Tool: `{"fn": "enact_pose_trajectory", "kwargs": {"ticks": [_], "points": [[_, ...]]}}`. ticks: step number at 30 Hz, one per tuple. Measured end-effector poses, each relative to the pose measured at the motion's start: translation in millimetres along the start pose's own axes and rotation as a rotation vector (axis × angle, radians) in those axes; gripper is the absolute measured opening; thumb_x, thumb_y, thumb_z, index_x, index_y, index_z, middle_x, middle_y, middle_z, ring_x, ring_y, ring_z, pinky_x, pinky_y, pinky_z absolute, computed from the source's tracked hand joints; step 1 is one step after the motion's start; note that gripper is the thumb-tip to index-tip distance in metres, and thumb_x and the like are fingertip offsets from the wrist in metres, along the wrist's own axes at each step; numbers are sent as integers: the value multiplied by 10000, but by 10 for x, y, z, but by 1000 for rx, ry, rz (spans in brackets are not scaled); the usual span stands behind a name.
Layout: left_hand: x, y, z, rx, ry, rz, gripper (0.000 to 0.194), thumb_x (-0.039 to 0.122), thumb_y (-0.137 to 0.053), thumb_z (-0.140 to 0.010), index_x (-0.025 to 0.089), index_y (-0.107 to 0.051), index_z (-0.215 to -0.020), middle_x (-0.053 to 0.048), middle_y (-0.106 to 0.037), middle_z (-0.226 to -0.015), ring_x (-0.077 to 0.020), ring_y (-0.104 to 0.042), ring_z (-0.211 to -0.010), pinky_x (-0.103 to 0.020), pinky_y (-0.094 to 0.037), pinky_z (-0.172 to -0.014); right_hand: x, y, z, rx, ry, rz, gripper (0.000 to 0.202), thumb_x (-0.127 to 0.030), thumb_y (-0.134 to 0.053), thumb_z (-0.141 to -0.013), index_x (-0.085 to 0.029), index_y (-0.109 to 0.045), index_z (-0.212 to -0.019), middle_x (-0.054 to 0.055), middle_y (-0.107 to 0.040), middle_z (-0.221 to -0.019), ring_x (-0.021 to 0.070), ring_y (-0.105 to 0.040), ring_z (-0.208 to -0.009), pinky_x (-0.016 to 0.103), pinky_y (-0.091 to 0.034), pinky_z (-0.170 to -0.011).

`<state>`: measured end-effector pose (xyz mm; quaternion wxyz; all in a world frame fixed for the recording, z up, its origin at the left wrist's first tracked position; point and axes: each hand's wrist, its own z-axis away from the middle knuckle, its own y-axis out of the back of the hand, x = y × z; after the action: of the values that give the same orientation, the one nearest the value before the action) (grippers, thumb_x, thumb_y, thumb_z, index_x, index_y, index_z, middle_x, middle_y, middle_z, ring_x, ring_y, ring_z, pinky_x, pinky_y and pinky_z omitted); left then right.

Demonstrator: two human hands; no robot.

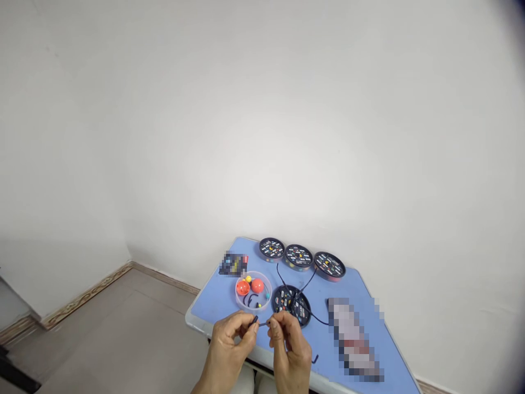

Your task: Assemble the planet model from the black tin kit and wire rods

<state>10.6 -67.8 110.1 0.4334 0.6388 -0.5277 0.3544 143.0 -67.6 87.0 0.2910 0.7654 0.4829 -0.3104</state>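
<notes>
My left hand (232,340) is closed in a pinch on a small black tube-like piece (255,319). My right hand (290,347) pinches a thin dark rod (263,324) that reaches across to the left fingertips. Whether rod and tube are joined is hidden by the fingers. Just beyond my hands sits a clear round tub (268,279) holding an orange ball (257,285), an orange hollow half ball (243,288), small yellow and teal balls and curved black pieces. Right of it lies a round black printed disc (281,312) with thin black arms (308,280) spreading from its middle.
Three round containers with black printed lids (271,248) line the back of the blue table (213,298). A blurred dark packet (233,264) lies at back left, a blurred long item (356,342) at right. One small bent black piece (315,359) rests beside my right hand. A wall stands behind.
</notes>
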Motion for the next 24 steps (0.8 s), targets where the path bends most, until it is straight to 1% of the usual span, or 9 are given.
{"fn": "enact_pose_trajectory", "kwargs": {"ticks": [5,8,10,12,14,16,19,22,24], "points": [[13,13,-15,18,-5,-15,228,310,-567,-861,160,-649,-710,29,-469,-611,-104,-396,-560,-187,-385,-524,8,-40,-51,25,323,87,216,-97,-509,-902,-203,-609,-1061,43,-675,-826,142,-648,-707,222,-532,-630],[65,46,-17,-9,21,27,250,355,-575,-870,161,-674,-748,20,-490,-633,-109,-430,-569,-188,-414,-529,36,-52,-88,81,353,71,179,-125,-556,-892,-198,-658,-1020,48,-697,-793,148,-648,-673,230,-533,-614],[109,84,-16,-22,34,60,273,392,-561,-887,166,-705,-832,9,-522,-673,-114,-468,-582,-195,-439,-544,44,-28,-103,101,219,2,127,-202,-582,-894,-197,-696,-950,47,-706,-771,141,-627,-595,220,-507,-531],[147,127,-14,-36,45,92,306,420,-536,-907,177,-719,-945,-2,-547,-739,-105,-488,-560,-204,-454,-541,27,10,-113,88,-38,-119,163,-299,-604,-890,-186,-722,-891,22,-669,-671,132,-581,-528,219,-472,-484],[172,164,-16,-60,47,110,327,433,-520,-919,191,-716,-1022,-11,-561,-807,-90,-498,-531,-213,-466,-537,-17,42,-122,64,-300,-281,238,-390,-636,-861,-173,-734,-843,-6,-604,-578,128,-543,-510,229,-464,-502],[183,188,-18,-77,30,100,331,431,-506,-930,201,-716,-1044,-17,-566,-829,-90,-513,-531,-218,-476,-544,-73,53,-133,63,-462,-452,300,-459,-685,-804,-163,-733,-803,-3,-600,-570,134,-542,-517,253,-478,-536],[171,194,-12,-77,-14,53,312,408,-503,-936,210,-714,-1055,-14,-572,-780,-110,-536,-570,-220,-482,-561,-143,38,-150,62,-559,-627,335,-493,-742,-730,-160,-724,-765,23,-645,-620,136,-548,-502,265,-472,-511],[143,179,6,-52,7,53,289,390,-514,-933,212,-692,-1076,1,-574,-730,-113,-540,-567,-217,-485,-558,-172,20,-161,59,-582,-658,326,-480,-765,-710,-159,-726,-754,23,-644,-618,129,-542,-504,250,-459,-491],[135,165,15,-39,25,74,269,387,-522,-928,207,-693,-1032,6,-576,-726,-106,-535,-549,-213,-482,-545,-168,15,-162,64,-590,-656,335,-481,-775,-696,-155,-730,-757,22,-639,-609,125,-532,-509,241,-452,-481]]}}
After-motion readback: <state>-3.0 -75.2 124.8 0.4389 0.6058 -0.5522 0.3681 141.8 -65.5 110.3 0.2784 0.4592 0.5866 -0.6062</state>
